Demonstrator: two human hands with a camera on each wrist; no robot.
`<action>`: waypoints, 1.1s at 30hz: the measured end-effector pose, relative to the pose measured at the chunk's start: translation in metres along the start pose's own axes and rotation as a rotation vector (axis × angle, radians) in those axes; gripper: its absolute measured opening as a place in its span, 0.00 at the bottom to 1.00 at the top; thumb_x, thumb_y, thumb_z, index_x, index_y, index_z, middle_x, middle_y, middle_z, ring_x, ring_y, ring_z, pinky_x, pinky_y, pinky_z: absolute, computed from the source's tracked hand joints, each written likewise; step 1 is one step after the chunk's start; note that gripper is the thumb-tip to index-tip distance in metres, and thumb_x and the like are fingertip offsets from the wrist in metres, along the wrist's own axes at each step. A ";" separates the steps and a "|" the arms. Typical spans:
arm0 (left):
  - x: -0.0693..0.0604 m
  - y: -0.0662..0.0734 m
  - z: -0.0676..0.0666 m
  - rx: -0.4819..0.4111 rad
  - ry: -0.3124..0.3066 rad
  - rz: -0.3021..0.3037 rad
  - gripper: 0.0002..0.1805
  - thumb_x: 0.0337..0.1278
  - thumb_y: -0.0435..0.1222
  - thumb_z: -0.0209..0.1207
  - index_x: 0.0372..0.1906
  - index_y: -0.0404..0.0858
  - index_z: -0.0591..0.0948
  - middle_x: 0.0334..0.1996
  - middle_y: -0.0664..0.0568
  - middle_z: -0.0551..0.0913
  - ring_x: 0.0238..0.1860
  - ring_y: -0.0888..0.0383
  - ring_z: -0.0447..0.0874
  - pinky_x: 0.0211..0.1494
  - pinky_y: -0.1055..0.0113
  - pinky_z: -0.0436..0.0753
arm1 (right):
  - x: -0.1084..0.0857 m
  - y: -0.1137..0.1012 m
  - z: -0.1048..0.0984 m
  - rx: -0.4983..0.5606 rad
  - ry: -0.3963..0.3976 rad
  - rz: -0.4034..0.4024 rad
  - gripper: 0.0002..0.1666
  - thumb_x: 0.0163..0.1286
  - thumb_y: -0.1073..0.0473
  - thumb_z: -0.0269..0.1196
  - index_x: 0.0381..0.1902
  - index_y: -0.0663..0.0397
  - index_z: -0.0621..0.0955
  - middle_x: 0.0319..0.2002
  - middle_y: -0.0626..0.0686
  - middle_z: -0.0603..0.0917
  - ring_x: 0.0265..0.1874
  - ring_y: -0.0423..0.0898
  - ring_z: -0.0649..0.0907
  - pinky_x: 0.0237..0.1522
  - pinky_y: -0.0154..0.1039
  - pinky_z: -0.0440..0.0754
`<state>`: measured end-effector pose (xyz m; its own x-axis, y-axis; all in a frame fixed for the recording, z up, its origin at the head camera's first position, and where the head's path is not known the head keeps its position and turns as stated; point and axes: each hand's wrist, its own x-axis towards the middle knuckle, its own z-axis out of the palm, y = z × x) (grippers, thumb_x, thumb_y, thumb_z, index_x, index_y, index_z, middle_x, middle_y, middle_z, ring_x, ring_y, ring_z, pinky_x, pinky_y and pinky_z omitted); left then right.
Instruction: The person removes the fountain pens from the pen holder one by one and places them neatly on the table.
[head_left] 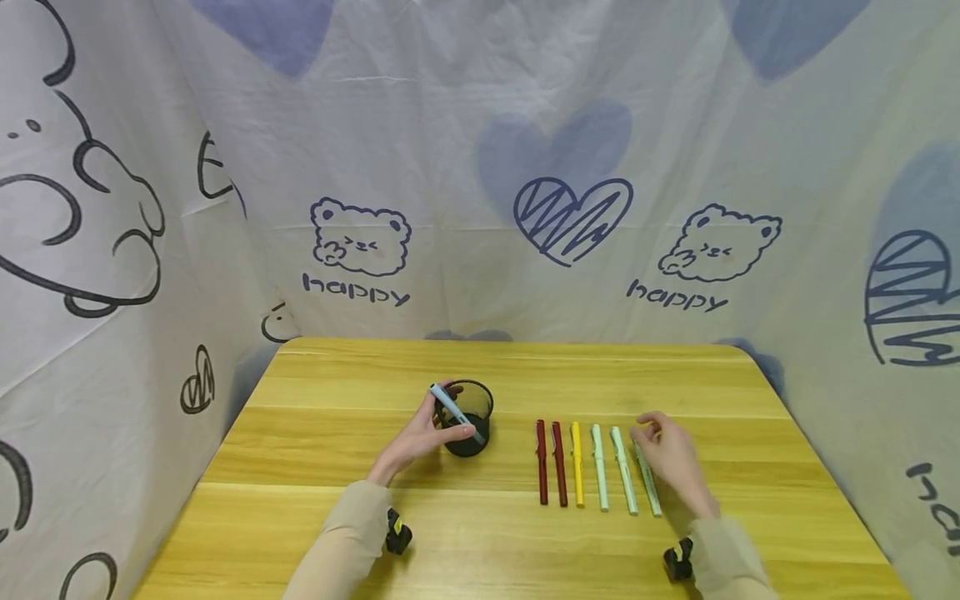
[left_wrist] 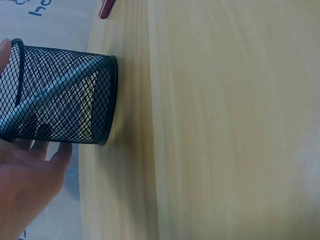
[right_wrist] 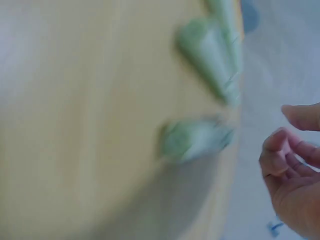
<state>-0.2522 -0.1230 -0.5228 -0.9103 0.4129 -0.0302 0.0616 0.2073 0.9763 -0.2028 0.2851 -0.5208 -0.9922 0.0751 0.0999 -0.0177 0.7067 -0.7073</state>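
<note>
My left hand (head_left: pixel 415 443) grips a black mesh pen holder (head_left: pixel 467 448), thumb in front and fingers round the far side. A light blue pen (head_left: pixel 448 404) leans inside it, its end above the rim. In the left wrist view the pen (left_wrist: pixel 60 86) shows slanted through the mesh. My right hand (head_left: pixel 671 454) is over the top end of the rightmost pale green pen (head_left: pixel 648 483). In the right wrist view that hand (right_wrist: pixel 295 175) has loosely bent fingers, thumb apart, nothing between them. Two more pale green pens (head_left: pixel 601 471) lie to its left.
Left of the green pens lie a yellow pen (head_left: pixel 577 467) and two dark red pens (head_left: pixel 560 467), roughly in a row. All are on a wooden table (head_left: pixel 480 550). A printed cloth (head_left: pixel 465 167) hangs behind the table and at both sides.
</note>
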 end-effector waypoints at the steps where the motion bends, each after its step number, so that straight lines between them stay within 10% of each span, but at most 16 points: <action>1: 0.000 0.000 0.000 -0.001 0.001 -0.001 0.48 0.62 0.39 0.68 0.79 0.53 0.52 0.80 0.47 0.56 0.81 0.36 0.42 0.79 0.32 0.48 | 0.002 -0.007 0.003 0.023 0.019 -0.036 0.18 0.73 0.61 0.61 0.54 0.69 0.79 0.36 0.59 0.82 0.26 0.40 0.76 0.24 0.31 0.74; 11: 0.000 0.000 -0.002 0.008 0.006 0.000 0.48 0.61 0.39 0.68 0.79 0.52 0.52 0.80 0.46 0.56 0.81 0.36 0.43 0.79 0.32 0.49 | 0.022 -0.094 0.056 0.207 -0.094 -0.349 0.12 0.72 0.62 0.64 0.51 0.60 0.84 0.39 0.56 0.87 0.30 0.49 0.84 0.31 0.30 0.81; 18: 0.000 0.000 -0.002 0.014 0.006 -0.011 0.48 0.62 0.40 0.68 0.80 0.52 0.51 0.80 0.46 0.57 0.81 0.37 0.46 0.79 0.32 0.52 | 0.040 -0.145 0.088 0.184 -0.224 -0.479 0.12 0.71 0.61 0.65 0.50 0.58 0.86 0.38 0.55 0.89 0.26 0.37 0.78 0.28 0.30 0.77; 33: 0.000 0.003 0.000 0.000 0.004 -0.043 0.48 0.62 0.43 0.68 0.80 0.54 0.51 0.82 0.44 0.49 0.81 0.35 0.42 0.77 0.29 0.50 | 0.065 -0.181 0.128 0.068 -0.363 -0.540 0.12 0.67 0.61 0.69 0.46 0.61 0.87 0.34 0.54 0.89 0.23 0.37 0.72 0.26 0.27 0.69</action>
<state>-0.2521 -0.1227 -0.5197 -0.9135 0.4005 -0.0712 0.0226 0.2246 0.9742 -0.2802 0.0725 -0.4760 -0.8197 -0.5290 0.2194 -0.5216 0.5314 -0.6675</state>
